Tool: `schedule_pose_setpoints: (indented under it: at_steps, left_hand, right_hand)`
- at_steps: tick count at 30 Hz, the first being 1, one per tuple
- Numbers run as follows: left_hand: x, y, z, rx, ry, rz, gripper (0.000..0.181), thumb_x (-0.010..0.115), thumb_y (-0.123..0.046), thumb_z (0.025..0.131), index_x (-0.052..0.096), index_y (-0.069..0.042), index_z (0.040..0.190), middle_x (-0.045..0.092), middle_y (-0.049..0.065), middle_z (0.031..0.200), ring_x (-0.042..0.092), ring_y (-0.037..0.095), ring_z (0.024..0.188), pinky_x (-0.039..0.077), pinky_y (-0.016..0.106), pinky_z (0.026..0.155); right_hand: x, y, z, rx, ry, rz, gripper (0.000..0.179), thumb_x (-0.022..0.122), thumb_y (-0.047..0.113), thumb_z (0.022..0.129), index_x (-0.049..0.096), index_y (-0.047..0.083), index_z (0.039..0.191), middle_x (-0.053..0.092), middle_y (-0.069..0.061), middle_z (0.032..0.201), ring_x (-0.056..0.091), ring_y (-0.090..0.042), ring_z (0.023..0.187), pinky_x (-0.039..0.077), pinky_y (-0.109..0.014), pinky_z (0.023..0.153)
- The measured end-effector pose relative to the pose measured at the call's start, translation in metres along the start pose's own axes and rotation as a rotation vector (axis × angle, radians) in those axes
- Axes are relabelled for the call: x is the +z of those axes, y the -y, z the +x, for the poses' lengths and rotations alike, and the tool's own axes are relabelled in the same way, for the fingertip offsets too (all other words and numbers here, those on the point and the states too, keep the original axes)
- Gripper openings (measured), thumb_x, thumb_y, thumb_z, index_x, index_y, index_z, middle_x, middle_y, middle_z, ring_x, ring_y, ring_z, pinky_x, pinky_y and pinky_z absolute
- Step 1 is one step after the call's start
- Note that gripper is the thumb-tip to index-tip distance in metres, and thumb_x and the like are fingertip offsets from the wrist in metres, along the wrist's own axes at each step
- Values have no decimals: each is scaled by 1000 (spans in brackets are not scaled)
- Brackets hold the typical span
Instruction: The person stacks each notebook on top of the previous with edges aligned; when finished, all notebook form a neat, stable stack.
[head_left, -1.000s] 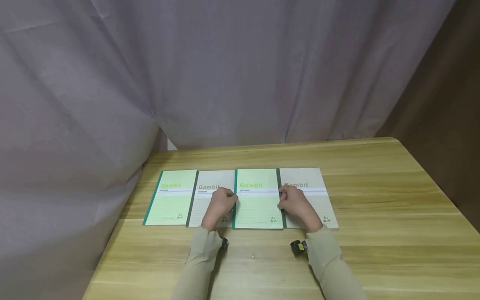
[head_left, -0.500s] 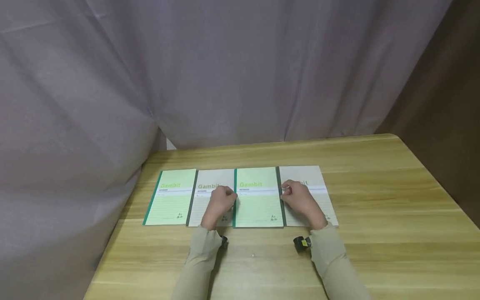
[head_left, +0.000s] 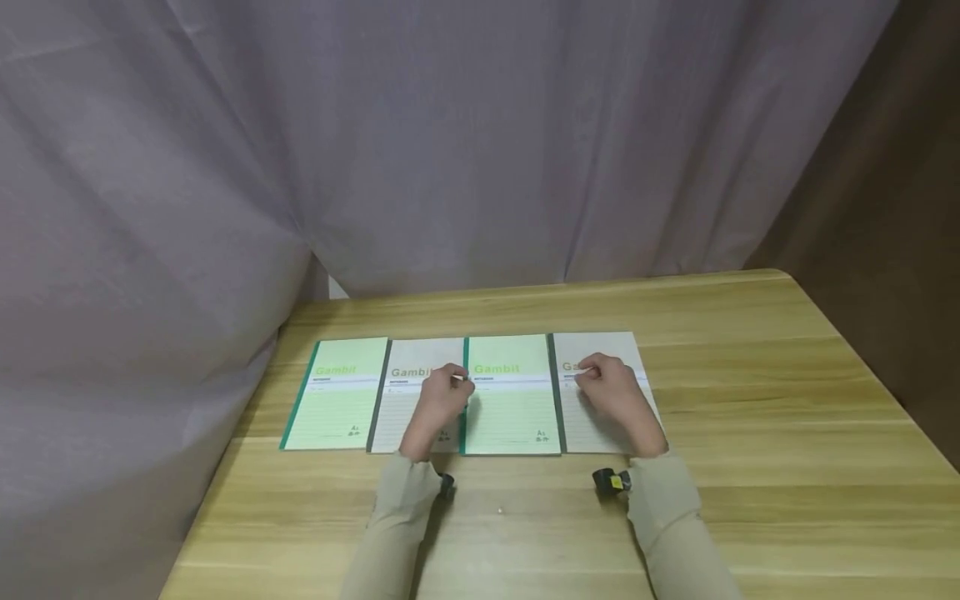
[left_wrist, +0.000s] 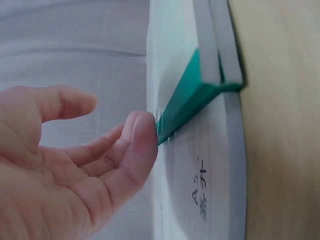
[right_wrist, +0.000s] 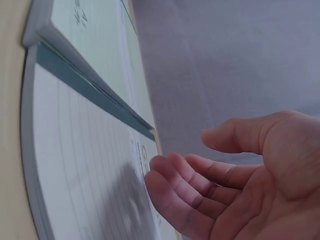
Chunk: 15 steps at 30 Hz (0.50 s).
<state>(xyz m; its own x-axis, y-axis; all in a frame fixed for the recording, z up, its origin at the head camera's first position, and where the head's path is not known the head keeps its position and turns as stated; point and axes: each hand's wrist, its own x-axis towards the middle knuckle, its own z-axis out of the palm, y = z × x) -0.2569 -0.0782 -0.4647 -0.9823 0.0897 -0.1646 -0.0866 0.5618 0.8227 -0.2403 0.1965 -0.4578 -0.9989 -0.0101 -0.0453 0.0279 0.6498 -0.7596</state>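
Note:
Several "Gambit" notebooks lie side by side in a row. My left hand (head_left: 442,397) is over the white notebook (head_left: 411,354), second from the left. In the left wrist view, its fingertips (left_wrist: 144,130) are right at the green spine (left_wrist: 185,97) of the pale green notebook (head_left: 512,417), and the thumb stands apart. My right hand (head_left: 617,393) hovers over the rightmost white notebook (head_left: 573,429), which has a dark grey spine. In the right wrist view its fingers (right_wrist: 175,197) are loosely bent, thumb apart, holding nothing.
Another pale green notebook (head_left: 337,417) lies at the left end of the row. The wooden table (head_left: 765,417) extends to the right and toward me. A grey curtain (head_left: 465,150) hangs behind the table and along its left side.
My right hand has drawn away to the right from the dark spine beside the pale green notebook. My left hand stays by the green spine, its thumb and fingers now further apart.

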Motion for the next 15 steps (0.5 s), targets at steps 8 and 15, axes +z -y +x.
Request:
schedule_pose_setpoints:
  at_steps: [8, 15]
  left_hand:
    - [0, -3, -3, -5, 65, -123, 37, 55, -11, 98, 58, 13, 126, 67, 19, 100, 68, 23, 78, 59, 32, 69]
    - [1, -13, -1, 15, 85, -154, 35, 54, -12, 98, 61, 14, 121, 69, 20, 102, 69, 27, 79, 58, 35, 71]
  right_hand:
    - [-17, -6, -8, 10, -50, -9, 33, 55, 6, 93, 61, -15, 118, 67, -22, 96, 64, -28, 79, 52, -36, 67]
    - [-37, -9, -13, 4, -77, -29, 37, 53, 8, 94, 60, -16, 121, 65, -26, 102, 62, -33, 87, 51, -40, 74]
